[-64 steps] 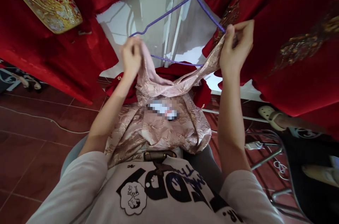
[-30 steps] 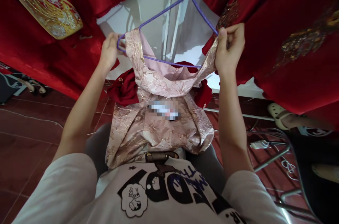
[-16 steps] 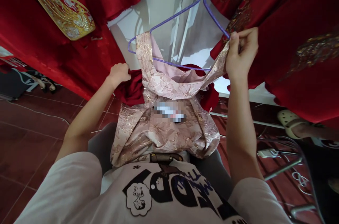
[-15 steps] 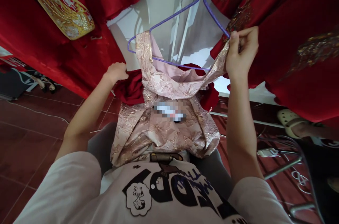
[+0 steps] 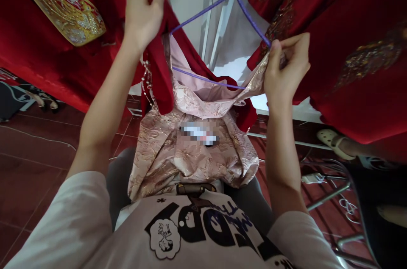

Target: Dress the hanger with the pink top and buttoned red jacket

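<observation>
A pink brocade dress [image 5: 203,110] hangs from a purple wire hanger [image 5: 208,7] and spreads down over my lap. My right hand [image 5: 284,67] pinches the dress's strap against the hanger's right end. At the upper left my left hand [image 5: 143,15] is closed on the red garment [image 5: 163,80], holding it up beside the hanger's left end. Beaded tassels [image 5: 147,78] dangle from this red cloth. It partly covers the dress's left strap and also runs behind the neckline. A blurred patch hides something on the front of the dress.
Red embroidered clothes [image 5: 337,48] hang at the right, and a red piece with a gold panel [image 5: 76,19] hangs at the left. Metal chair tubing [image 5: 329,196], a white plug [image 5: 313,178] and a person's foot in a pale clog [image 5: 333,142] are at the lower right.
My left hand has risen from beside the dress, lifting the red garment up to the hanger's left end. Tassels now show. My right hand keeps its hold on the strap.
</observation>
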Available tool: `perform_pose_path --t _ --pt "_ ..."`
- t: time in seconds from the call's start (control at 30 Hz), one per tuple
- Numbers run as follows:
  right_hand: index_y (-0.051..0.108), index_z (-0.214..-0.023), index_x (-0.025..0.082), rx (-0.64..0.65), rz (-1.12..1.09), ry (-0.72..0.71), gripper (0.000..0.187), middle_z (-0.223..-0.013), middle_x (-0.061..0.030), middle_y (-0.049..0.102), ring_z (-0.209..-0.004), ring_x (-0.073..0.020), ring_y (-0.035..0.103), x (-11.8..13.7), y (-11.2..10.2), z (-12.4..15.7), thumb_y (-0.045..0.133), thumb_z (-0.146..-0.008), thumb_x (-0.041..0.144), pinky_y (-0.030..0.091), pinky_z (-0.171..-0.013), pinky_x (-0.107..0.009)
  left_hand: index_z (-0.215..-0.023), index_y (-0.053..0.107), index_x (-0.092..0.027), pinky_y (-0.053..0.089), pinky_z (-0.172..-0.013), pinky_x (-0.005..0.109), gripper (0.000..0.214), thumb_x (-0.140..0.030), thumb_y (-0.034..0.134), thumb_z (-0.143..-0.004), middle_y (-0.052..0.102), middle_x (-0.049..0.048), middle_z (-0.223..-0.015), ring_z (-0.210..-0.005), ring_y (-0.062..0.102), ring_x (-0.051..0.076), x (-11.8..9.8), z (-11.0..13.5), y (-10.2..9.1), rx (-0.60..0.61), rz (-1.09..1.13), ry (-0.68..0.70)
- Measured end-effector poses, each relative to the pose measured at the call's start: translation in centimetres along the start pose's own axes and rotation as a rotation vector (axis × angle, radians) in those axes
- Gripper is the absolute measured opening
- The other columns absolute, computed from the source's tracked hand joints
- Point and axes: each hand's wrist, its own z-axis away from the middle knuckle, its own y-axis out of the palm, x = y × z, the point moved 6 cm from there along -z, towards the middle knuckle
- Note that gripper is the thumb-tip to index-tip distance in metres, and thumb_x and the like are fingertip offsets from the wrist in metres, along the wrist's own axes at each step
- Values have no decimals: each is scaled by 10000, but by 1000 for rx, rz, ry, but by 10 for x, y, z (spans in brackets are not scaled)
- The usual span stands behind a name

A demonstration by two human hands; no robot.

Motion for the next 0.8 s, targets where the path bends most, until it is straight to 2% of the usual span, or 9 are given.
perform_pose_path --t 0.13,0.23,0.33,0.4,0.47,0.53,0.6,0.7,0.8 --pt "475 -921 253 -54 -11 -4 404 -882 4 573 -817 -177 634 22 -2 12 423 -1117 602 513 -898 -419 -730 209 -307 404 -787 335 544 -204 528 -1159 404 -4 -726 -789 581 187 -119 43 17 163 -58 73" --pt "450 -845 247 -68 -1 33 398 -766 38 509 -696 -142 566 17 -1 5 484 -1112 541 515 -836 -387 -793 196 -315 416 -759 333 478 -174 479 -1151 423 -5 -741 -787 647 227 -158 74 30 319 -63 127" --pt "438 -703 239 74 57 191 450 -592 77 360 -573 -105 434 -4 4 -21 597 -1091 401 494 -780 -359 -774 312 -274 468 -843 386 435 -265 560 -1131 534 29 -806 -878 650 255 -137 71 35 370 -99 161" --pt "490 -619 219 248 80 337 511 -529 67 339 -577 -112 459 -22 13 -42 601 -1097 361 498 -792 -364 -767 491 -234 441 -1107 467 377 -318 701 -1069 646 102 -1155 -1178 608 285 -110 55 39 382 -54 211" --pt "546 -578 201 441 98 529 552 -482 47 394 -577 -125 496 -41 25 -56 622 -1089 393 520 -799 -381 -796 609 -222 306 -1285 490 308 -332 768 -1035 568 90 -1436 -1387 485 284 -78 40 47 453 10 169" --pt "658 -642 172 665 59 678 542 -494 9 522 -584 -151 560 -52 42 -62 614 -1085 482 552 -798 -401 -783 625 -235 308 -1304 491 346 -399 727 -1069 612 65 -1305 -1347 485 249 -48 33 60 604 80 100" --pt "768 -797 140 928 34 720 550 -588 -37 660 -643 -175 654 -52 60 -59 584 -1079 574 582 -823 -390 -703 580 -253 382 -1250 509 532 -653 680 -1040 609 59 -1061 -1196 505 244 -28 33 70 699 148 93" --pt "816 -1120 92 1251 47 759 613 -852 -91 803 -799 -173 758 -45 76 -39 515 -1095 624 588 -902 -335 -609 522 -283 417 -1170 582 779 -1044 561 -768 515 74 -945 -1053 445 274 -7 33 74 658 180 120" --pt "701 -1415 72 1328 57 860 666 -1114 -125 818 -902 -166 784 -47 82 -21 487 -1103 620 576 -943 -359 -611 532 -281 347 -1173 668 850 -1127 472 -665 459 87 -943 -1043 402 299 5 34 75 594 108 95"
